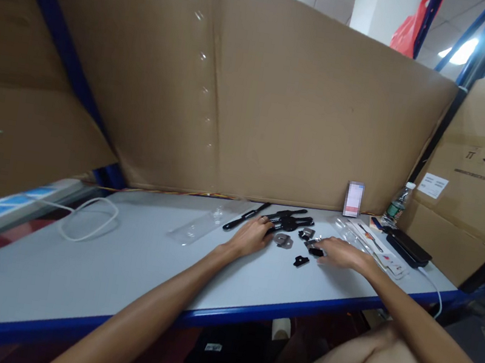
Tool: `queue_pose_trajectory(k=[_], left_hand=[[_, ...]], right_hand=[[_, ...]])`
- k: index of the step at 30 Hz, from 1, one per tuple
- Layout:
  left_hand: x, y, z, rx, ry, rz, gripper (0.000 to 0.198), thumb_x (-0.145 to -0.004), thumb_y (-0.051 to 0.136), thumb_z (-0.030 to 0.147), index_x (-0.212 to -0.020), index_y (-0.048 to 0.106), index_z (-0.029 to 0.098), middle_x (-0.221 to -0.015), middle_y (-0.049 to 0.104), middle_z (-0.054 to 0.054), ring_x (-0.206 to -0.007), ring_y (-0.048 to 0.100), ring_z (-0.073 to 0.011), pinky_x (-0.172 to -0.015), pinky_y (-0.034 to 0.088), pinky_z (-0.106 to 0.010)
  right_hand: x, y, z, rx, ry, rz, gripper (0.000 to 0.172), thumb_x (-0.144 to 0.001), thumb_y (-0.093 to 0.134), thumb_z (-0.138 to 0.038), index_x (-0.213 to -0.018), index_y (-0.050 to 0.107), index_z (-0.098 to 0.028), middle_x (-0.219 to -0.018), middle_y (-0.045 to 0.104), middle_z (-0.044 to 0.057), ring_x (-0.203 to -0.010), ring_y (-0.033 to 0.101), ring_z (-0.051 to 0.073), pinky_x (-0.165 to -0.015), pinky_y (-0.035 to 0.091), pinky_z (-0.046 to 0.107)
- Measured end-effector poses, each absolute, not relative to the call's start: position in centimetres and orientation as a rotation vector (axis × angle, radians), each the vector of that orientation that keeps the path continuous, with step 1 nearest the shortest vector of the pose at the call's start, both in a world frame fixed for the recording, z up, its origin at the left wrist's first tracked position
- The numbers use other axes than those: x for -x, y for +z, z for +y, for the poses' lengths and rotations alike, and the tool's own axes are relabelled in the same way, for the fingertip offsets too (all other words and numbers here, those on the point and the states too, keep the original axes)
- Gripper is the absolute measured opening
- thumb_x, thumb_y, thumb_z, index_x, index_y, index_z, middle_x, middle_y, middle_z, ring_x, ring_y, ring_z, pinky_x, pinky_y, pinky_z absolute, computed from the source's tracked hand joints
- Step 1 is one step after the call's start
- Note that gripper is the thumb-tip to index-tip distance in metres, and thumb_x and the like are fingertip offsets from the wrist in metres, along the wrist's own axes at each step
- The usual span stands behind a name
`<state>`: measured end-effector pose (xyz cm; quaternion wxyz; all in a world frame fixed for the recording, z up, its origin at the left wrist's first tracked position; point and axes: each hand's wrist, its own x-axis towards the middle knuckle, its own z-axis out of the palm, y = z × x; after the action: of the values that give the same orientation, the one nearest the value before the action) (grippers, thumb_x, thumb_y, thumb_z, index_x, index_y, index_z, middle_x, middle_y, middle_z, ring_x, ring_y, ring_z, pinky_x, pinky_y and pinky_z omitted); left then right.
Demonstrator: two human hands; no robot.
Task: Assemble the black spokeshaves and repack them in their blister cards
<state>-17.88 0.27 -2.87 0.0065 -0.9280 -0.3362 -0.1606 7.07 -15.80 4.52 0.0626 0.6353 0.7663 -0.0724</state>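
Note:
In the head view, my left hand (252, 236) rests low over the table, its fingers bent round the near end of a black plastic bracket with several flat arms (290, 223). My right hand (338, 252) pinches a small black clip (316, 252) just above the tabletop; part of it is hidden by the fingers. Between the hands lie a grey metal-looking plate (283, 241) and a small black-and-grey piece (306, 234). Closer to me is another small black clip (301, 261). A long black bar (246, 217) lies beyond my left hand.
Clear plastic packaging (198, 227) lies to the left, with a white cable (85, 237) and a power strip (12, 206) farther left. A printed sheet (375, 244), a black case (407, 248), a water bottle (397, 206) and an upright phone (352, 199) stand or lie right. Cardboard walls the table (140, 276).

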Motion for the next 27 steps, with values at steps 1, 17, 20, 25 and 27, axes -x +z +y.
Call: queue_pose_trajectory(k=[1, 17, 20, 25, 27], left_hand=[[17.7, -3.0, 0.2, 2.905, -0.505, -1.056, 0.028, -0.097, 0.056, 0.029, -0.12, 0.068, 0.018, -0.119, 0.066, -0.014, -0.116, 0.06, -0.0293, -0.1, 0.047, -0.037], [17.8, -2.3, -0.5, 2.983, -0.47, -1.191, 0.033, -0.085, 0.054, 0.009, -0.117, 0.057, 0.017, -0.108, 0.07, -0.014, -0.101, 0.067, -0.029, -0.083, 0.048, -0.035], [17.9, -2.2, -0.7, 3.004, -0.45, -1.195, 0.041, -0.082, 0.052, 0.005, -0.121, 0.056, 0.018, -0.104, 0.072, -0.012, -0.099, 0.068, -0.0291, -0.083, 0.047, -0.035], [17.6, -2.3, -0.7, 3.036, -0.454, -1.24, 0.047, -0.084, 0.054, 0.01, -0.129, 0.058, 0.02, -0.121, 0.07, -0.014, -0.11, 0.066, -0.0302, -0.088, 0.047, -0.036], [17.4, -2.3, -0.6, 3.045, -0.453, -1.303, 0.04, -0.087, 0.056, 0.018, -0.126, 0.062, 0.021, -0.119, 0.072, -0.013, -0.109, 0.067, -0.0303, -0.086, 0.048, -0.036]], right_hand=[[-7.2, 4.6, -15.8, -1.933, -0.208, 2.322, 0.043, -0.091, 0.065, -0.026, -0.134, 0.066, -0.026, -0.128, 0.071, 0.01, -0.119, 0.065, 0.03, -0.092, 0.049, 0.032], [-8.9, 4.9, -15.0, -2.035, -0.173, 2.177, 0.039, -0.093, 0.062, -0.028, -0.131, 0.067, -0.02, -0.125, 0.071, 0.015, -0.117, 0.066, 0.031, -0.088, 0.048, 0.031], [-9.4, 4.9, -14.7, -2.076, -0.177, 2.134, 0.041, -0.094, 0.062, -0.029, -0.133, 0.067, -0.02, -0.124, 0.071, 0.015, -0.118, 0.065, 0.03, -0.089, 0.047, 0.031], [-10.2, 4.5, -14.5, -2.133, -0.178, 2.091, 0.042, -0.094, 0.064, -0.032, -0.133, 0.067, -0.018, -0.126, 0.07, 0.017, -0.117, 0.065, 0.03, -0.09, 0.047, 0.03], [-10.3, 4.4, -14.4, -2.153, -0.164, 2.094, 0.042, -0.094, 0.064, -0.032, -0.133, 0.067, -0.018, -0.128, 0.068, 0.017, -0.117, 0.064, 0.03, -0.09, 0.046, 0.03]])
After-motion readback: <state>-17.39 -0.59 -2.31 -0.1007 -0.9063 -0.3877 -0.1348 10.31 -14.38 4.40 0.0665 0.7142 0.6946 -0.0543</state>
